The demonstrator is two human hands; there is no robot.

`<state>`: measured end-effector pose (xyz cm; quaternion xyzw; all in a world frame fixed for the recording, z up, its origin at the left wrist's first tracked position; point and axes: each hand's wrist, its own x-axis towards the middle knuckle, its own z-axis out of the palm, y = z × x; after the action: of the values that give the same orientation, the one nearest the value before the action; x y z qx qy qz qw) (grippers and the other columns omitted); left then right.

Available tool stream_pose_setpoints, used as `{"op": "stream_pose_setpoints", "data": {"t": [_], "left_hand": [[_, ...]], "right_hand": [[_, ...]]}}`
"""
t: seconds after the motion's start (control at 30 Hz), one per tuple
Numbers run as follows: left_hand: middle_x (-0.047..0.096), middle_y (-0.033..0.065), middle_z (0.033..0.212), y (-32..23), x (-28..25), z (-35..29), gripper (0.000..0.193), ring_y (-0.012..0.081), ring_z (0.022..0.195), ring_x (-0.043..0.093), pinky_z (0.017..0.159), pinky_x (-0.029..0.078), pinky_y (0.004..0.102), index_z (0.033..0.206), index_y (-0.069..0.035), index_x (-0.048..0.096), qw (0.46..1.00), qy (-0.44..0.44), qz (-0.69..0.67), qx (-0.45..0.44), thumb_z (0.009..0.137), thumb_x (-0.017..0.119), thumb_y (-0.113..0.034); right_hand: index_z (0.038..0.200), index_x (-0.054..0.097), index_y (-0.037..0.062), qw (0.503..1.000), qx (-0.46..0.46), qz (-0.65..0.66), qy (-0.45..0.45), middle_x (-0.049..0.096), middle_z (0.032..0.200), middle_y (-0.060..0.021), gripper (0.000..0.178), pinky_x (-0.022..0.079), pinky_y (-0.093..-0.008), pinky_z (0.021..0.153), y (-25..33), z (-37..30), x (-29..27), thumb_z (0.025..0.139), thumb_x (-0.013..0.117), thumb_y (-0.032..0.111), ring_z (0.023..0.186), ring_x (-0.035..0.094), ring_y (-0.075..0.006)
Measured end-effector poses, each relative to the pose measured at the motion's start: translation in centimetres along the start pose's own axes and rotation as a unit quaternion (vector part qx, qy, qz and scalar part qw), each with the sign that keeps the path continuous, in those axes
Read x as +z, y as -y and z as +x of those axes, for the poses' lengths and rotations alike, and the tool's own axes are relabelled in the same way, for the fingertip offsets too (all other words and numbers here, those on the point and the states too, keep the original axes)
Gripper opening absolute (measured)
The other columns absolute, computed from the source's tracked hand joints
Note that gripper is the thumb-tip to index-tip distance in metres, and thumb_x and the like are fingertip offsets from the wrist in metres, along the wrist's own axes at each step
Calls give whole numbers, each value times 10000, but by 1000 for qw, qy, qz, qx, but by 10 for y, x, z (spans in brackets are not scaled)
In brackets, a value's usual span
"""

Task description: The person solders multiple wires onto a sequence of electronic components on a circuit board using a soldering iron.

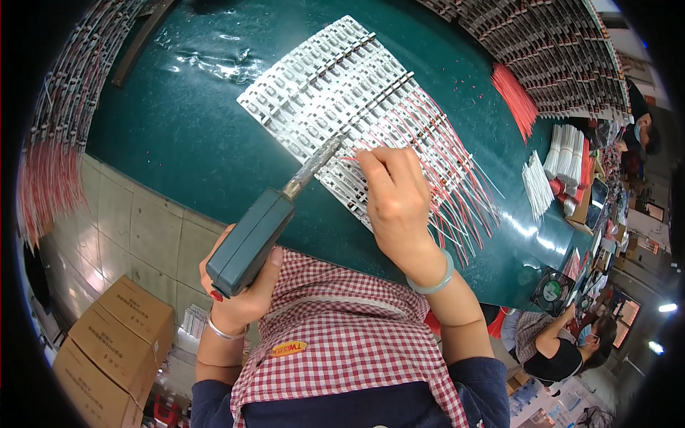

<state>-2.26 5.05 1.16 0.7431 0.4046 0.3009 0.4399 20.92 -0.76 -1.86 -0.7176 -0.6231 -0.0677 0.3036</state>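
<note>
My left hand (pixel 250 299) is wrapped round the handle of a dark green soldering gun (pixel 251 239). Its crusted metal tip points up and right, reaching a white panel (pixel 300 89) made of rows of small slotted parts. Beside the tip, my right hand (pixel 396 203) pinches what looks like a thin red wire (pixel 351 158) over the panel; the fingers partly hide it. Red and white wires (pixel 460 196) trail from the panel's right side. Whether the tip touches a joint is too small to tell.
Stacked panels with wires stand at the left (pixel 64 128) and far right (pixel 549 50). Bundles of red wires (pixel 515 100) and white wires (pixel 536 184) lie on the green table (pixel 178 135). A small fan (pixel 553 291) sits at its right edge. Cardboard boxes (pixel 114 342) stand lower left; a co-worker (pixel 564 342) sits lower right.
</note>
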Motion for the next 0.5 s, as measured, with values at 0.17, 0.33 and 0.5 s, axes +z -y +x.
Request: {"op": "stream_pose_setpoints", "data": {"t": [0.17,0.33,0.5], "left_hand": [[711,135,856,1,-3,-2,213,242,722,697,692,549,297,944,44,704,1000,6,14,-5,748,763,-16],[706,131,851,1,-4,-2,212,234,721,690,683,546,296,949,47,702,1000,10,8,2,750,758,3],[696,136,864,-2,-4,-3,202,234,728,684,671,539,292,943,54,700,1000,15,-1,-7,748,747,27]], "right_hand": [[997,698,-8,999,37,13,-15,606,844,-97,318,484,-347,630,9,-3,-5,697,698,-115,752,581,-244],[977,701,-6,999,41,22,-14,599,800,-88,307,477,-342,602,11,-6,-1,690,722,-111,708,575,-235],[945,688,1,999,43,16,-16,583,769,-84,280,469,-347,581,12,-6,0,689,725,-106,681,569,-233]]}}
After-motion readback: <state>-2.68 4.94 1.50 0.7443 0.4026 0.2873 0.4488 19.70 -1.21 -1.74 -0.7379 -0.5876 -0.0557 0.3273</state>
